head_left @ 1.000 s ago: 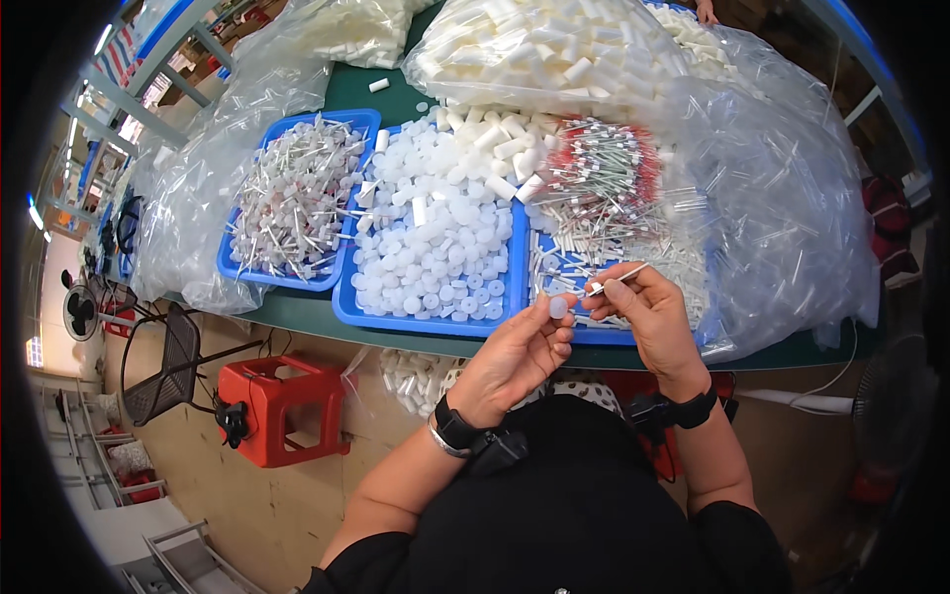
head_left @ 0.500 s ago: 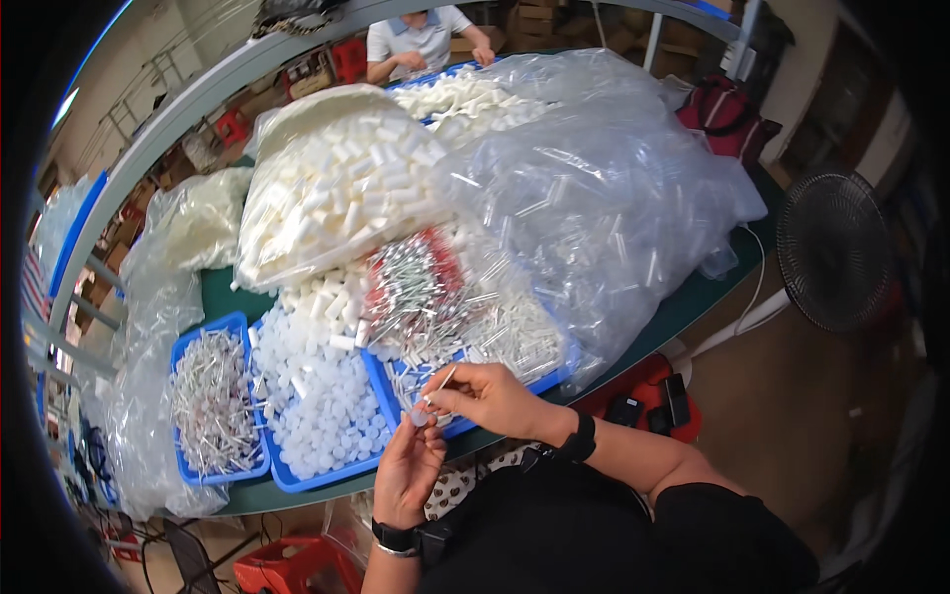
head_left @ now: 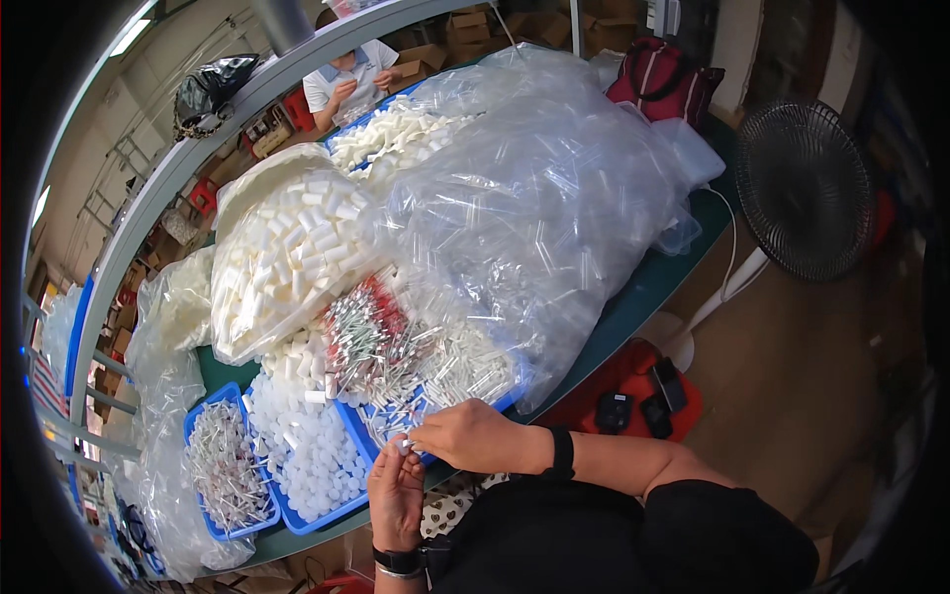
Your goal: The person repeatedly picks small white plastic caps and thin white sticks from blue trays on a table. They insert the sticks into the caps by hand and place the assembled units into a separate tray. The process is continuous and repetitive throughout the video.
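Observation:
My left hand [head_left: 396, 500] is closed, fingertips up, pinching a small translucent white cap [head_left: 403, 445]. Against that cap rest the fingertips of my right hand [head_left: 470, 437], pinched together on a thin white stick that its fingers mostly hide. Both hands meet above the near edge of a blue tray [head_left: 348, 416] holding loose thin sticks. Just left of them, another blue tray [head_left: 315, 523] is heaped with translucent caps [head_left: 315, 460]. Farther left, a third tray [head_left: 223, 534] holds a pile of thin white pieces [head_left: 226, 460].
Behind the trays lie a bag of white cylinders [head_left: 292, 247], a heap of red-and-silver sticks [head_left: 368, 337] and a large clear plastic bag [head_left: 534, 198]. A fan [head_left: 804, 188] stands right of the table. Across it sits a person [head_left: 351, 79]; a metal rail [head_left: 183, 163] crosses the left.
My view has shifted, so the table appears turned. My right hand has brought the stick down to the cap in my left hand. The person across has raised their hands.

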`<state>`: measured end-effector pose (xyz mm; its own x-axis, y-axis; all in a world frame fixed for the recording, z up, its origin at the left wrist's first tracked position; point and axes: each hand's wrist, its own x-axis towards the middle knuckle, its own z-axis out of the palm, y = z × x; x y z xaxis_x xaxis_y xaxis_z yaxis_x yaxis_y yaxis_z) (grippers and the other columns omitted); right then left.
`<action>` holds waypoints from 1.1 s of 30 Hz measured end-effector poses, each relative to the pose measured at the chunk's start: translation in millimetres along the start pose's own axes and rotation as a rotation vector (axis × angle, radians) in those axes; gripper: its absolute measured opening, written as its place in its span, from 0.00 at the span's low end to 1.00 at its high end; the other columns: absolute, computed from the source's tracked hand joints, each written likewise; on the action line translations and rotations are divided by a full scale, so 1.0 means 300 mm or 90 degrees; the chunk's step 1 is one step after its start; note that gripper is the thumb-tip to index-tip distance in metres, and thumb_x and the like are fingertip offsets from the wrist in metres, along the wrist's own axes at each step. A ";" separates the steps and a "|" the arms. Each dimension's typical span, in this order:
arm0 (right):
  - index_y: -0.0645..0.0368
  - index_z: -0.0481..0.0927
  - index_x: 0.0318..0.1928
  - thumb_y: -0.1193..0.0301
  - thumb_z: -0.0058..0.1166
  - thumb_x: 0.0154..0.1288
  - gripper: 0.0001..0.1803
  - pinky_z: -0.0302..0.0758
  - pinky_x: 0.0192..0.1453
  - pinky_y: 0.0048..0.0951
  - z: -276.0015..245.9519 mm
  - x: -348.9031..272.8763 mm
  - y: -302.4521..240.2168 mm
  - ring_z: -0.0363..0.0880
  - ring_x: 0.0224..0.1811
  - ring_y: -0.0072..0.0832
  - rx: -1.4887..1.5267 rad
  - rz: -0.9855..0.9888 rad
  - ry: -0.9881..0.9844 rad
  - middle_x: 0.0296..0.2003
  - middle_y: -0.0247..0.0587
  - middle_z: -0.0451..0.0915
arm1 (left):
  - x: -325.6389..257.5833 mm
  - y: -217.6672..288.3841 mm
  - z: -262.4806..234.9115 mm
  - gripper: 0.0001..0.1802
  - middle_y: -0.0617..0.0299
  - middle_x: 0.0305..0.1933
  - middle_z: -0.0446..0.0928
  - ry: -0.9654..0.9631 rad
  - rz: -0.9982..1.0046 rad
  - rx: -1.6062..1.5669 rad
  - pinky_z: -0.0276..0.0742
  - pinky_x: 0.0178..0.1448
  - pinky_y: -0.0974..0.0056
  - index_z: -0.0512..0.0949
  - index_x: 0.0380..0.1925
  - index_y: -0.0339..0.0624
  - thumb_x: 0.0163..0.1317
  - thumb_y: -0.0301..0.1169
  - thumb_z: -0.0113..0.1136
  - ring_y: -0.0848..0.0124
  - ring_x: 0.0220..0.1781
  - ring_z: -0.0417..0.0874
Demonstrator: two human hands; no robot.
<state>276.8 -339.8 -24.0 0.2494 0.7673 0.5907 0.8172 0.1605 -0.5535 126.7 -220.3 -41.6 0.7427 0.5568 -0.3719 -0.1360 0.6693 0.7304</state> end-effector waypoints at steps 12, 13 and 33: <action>0.62 0.81 0.28 0.67 0.53 0.65 0.12 0.74 0.29 0.33 0.025 0.024 0.036 0.80 0.24 0.39 0.433 0.387 -0.177 0.22 0.45 0.80 | 0.011 -0.017 0.008 0.17 0.64 0.37 0.77 -0.016 -0.035 -0.026 0.75 0.43 0.72 0.74 0.52 0.35 0.69 0.34 0.56 0.77 0.37 0.77; 0.63 0.81 0.27 0.67 0.54 0.65 0.13 0.74 0.29 0.31 0.029 0.026 0.040 0.79 0.23 0.40 0.457 0.428 -0.177 0.22 0.46 0.80 | 0.017 -0.023 0.007 0.17 0.64 0.36 0.77 -0.025 -0.049 -0.025 0.75 0.43 0.71 0.74 0.52 0.35 0.69 0.34 0.56 0.77 0.36 0.77; 0.62 0.82 0.37 0.72 0.56 0.63 0.07 0.76 0.34 0.36 0.041 0.126 0.051 0.81 0.30 0.42 0.002 0.187 -0.178 0.29 0.48 0.81 | 0.019 0.057 -0.118 0.15 0.62 0.41 0.78 0.008 -0.006 -0.130 0.79 0.49 0.69 0.75 0.45 0.39 0.70 0.40 0.54 0.72 0.47 0.82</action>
<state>292.3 -300.5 -17.4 0.3210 0.9201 0.2243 0.7306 -0.0899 -0.6769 105.5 -188.4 -51.5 0.7368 0.5550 -0.3862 -0.2597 0.7596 0.5962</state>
